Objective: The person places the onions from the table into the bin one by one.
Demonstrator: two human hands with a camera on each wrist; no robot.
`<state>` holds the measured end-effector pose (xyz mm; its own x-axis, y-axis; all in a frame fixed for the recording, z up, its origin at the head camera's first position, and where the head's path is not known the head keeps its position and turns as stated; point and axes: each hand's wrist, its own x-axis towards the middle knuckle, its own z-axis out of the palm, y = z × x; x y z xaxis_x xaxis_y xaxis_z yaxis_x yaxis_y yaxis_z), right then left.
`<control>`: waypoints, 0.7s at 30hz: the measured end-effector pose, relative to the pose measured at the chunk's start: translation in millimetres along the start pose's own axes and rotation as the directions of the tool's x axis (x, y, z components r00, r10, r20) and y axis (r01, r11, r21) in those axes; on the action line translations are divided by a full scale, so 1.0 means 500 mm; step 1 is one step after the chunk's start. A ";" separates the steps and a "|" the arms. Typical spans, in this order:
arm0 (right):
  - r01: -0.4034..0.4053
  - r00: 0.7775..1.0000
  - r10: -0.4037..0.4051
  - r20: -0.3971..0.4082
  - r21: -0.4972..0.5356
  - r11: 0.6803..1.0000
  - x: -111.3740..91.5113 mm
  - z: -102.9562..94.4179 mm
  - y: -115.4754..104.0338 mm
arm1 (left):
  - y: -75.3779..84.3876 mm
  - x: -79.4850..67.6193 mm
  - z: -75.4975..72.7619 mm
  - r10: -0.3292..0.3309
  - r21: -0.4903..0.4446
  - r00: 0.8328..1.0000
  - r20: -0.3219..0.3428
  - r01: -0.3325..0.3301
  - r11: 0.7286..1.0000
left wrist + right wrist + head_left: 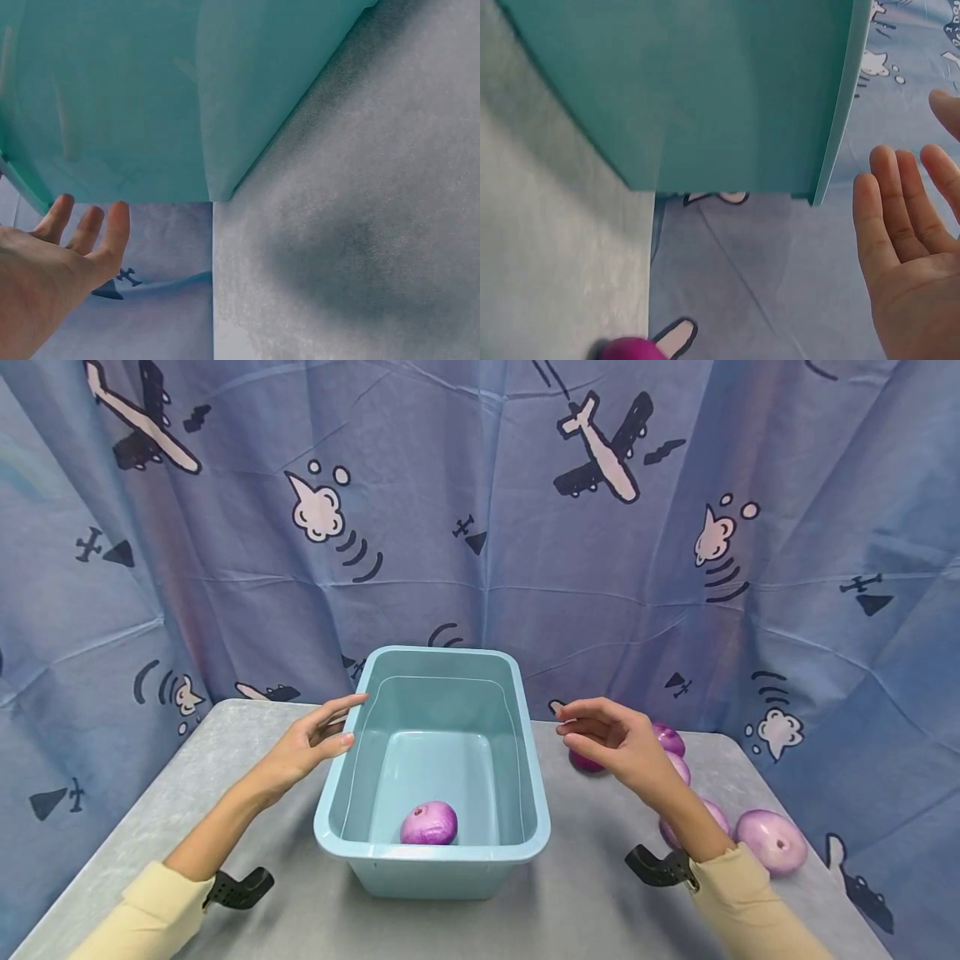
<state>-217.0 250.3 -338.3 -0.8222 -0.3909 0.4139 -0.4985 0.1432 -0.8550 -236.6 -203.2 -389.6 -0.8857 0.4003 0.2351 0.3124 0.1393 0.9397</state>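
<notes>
A pale teal plastic tub [435, 870] stands on the grey table, with one purple onion [429, 823] lying inside near its front wall. At the tub's left rim is my left hand [303, 743], fingers extended and fingertips right at the edge; the left wrist view shows these fingers beside the tub's outer wall [127, 97]. To the right of the tub my right hand [618, 743] hovers with loosely bent fingers and nothing between them. A darker purple onion [585, 763] lies partly hidden behind that hand's fingers.
Several more purple onions lie at the table's right side, among them a large one [771, 842] near the right edge and one [669, 739] farther back. A blue curtain [465, 527] with printed planes hangs behind the grey table [285, 893].
</notes>
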 end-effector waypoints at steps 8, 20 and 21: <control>-0.064 0.995 0.055 -0.083 -0.104 0.993 -0.041 -0.038 0.022 | -0.001 0.000 0.001 -0.003 -0.003 1.000 0.010 0.003 1.000; -0.132 0.985 0.105 -0.134 -0.210 0.969 -0.107 -0.106 0.028 | -0.002 0.001 0.001 -0.011 0.013 1.000 0.011 0.011 1.000; -0.139 0.984 0.109 -0.142 -0.221 0.965 -0.112 -0.111 0.029 | -0.002 0.001 0.001 -0.011 0.014 1.000 0.011 0.011 1.000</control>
<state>-193.2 325.0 -356.4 -0.9023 -0.2397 0.3582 -0.4276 0.3936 -0.8138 -237.1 -202.7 -390.7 -0.8854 0.4086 0.2215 0.3070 0.1561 0.9388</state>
